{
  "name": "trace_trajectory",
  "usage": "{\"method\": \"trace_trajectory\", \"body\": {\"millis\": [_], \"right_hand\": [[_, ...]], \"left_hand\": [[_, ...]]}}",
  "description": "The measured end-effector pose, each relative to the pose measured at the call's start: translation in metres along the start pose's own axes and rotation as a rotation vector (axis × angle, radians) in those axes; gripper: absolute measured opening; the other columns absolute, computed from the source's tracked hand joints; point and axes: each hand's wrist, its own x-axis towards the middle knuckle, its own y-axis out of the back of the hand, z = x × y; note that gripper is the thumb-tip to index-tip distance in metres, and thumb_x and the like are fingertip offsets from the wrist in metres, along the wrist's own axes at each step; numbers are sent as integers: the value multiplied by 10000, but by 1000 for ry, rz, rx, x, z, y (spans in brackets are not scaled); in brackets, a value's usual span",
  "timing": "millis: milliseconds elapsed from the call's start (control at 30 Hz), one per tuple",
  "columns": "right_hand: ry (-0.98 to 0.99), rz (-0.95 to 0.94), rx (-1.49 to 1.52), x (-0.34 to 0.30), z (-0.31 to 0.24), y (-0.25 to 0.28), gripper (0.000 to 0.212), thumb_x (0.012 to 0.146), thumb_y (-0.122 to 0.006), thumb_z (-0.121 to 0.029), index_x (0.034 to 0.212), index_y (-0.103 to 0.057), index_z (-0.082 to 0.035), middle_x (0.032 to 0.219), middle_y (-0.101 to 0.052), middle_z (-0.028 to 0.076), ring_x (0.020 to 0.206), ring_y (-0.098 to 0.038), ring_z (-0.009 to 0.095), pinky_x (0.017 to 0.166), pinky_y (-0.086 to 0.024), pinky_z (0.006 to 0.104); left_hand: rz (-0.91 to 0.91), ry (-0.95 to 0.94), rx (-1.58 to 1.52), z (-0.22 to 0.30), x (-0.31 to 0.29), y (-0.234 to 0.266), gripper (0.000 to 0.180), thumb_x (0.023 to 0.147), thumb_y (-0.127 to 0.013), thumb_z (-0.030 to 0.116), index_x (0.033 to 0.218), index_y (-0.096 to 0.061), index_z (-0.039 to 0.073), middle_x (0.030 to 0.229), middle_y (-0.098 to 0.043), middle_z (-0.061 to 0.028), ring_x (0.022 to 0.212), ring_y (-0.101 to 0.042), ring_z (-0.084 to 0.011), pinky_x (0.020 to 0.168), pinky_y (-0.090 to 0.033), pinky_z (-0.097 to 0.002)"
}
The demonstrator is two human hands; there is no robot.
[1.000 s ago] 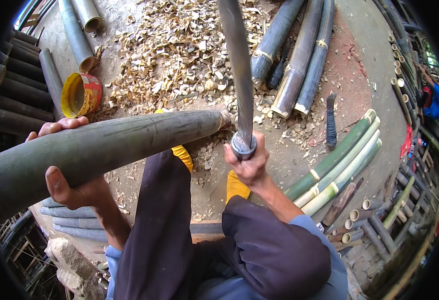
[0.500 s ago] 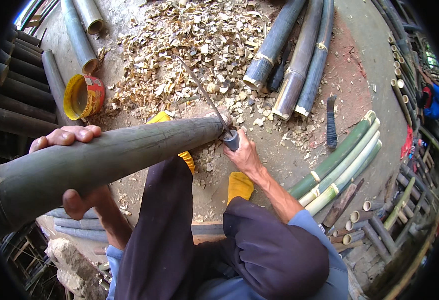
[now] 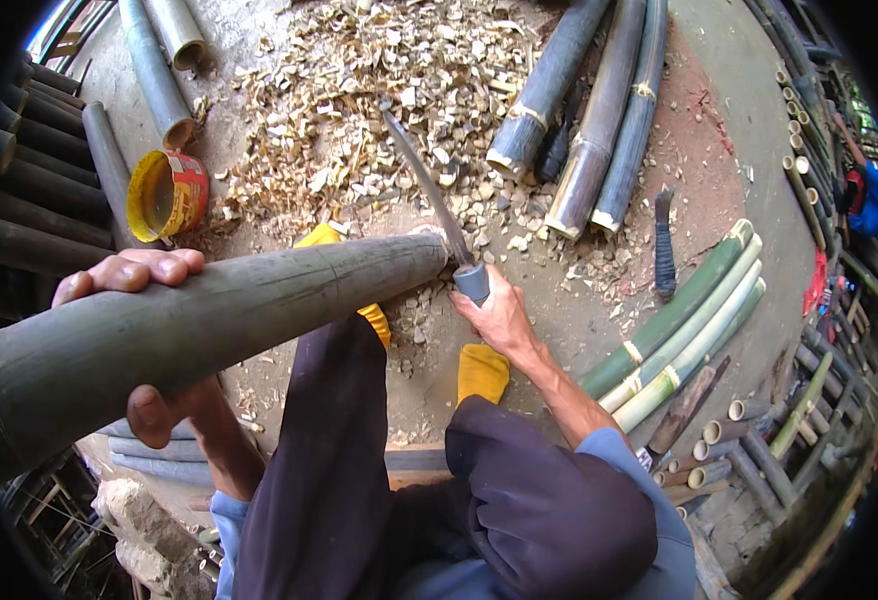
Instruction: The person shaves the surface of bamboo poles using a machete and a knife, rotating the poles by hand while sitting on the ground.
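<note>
A thick dark green bamboo pole (image 3: 229,315) slants from the lower left toward the middle, its far end by the pile of chips. My left hand (image 3: 159,300) wraps round it from below, fingers over the top edge and thumb on the near side. My right hand (image 3: 496,312) is closed on the grey handle of a long-bladed knife (image 3: 424,183). The blade points up and to the left, passing just beyond the pole's far end; whether it touches the pole I cannot tell.
Wood chips (image 3: 379,110) cover the ground ahead. Dark bamboo poles (image 3: 589,150) lie beyond at right, a second black-handled blade (image 3: 664,245) and green bamboo poles (image 3: 684,310) nearer. A yellow-rimmed tin (image 3: 169,193) stands at left. My yellow-covered foot (image 3: 482,372) rests below my right hand.
The knife in my right hand has swung to a steeper angle and shifted slightly right, away from the pole's end. The pole and my left hand have barely moved.
</note>
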Motion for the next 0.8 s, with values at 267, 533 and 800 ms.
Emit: {"method": "trace_trajectory", "body": {"millis": [267, 533, 800], "right_hand": [[150, 12, -109, 12, 32, -13, 279, 830, -624, -146, 974, -448, 16, 762, -640, 172, 644, -667, 273, 532, -542, 333], [176, 97, 53, -13, -20, 2, 362, 820, -656, -198, 1035, -461, 17, 821, -651, 157, 718, -674, 251, 591, -544, 335], [78, 49, -117, 13, 21, -9, 341, 813, -664, -206, 978, -458, 10, 694, -608, 139, 638, -656, 223, 538, -517, 323]], "left_hand": [[89, 117, 23, 1, 1, -6, 760, 662, -647, 349, 1267, -345, 3, 1099, -425, -183, 984, -474, -302, 876, -442, -474], [438, 53, 193, 7, -4, -16, 679, 710, -535, 407, 1247, -354, 32, 977, -499, -163, 889, -541, -300, 829, -465, -453], [258, 18, -12, 1, -1, -22, 707, 671, -579, 410, 1241, -372, 46, 984, -493, -156, 898, -530, -289, 846, -460, -459]]}}
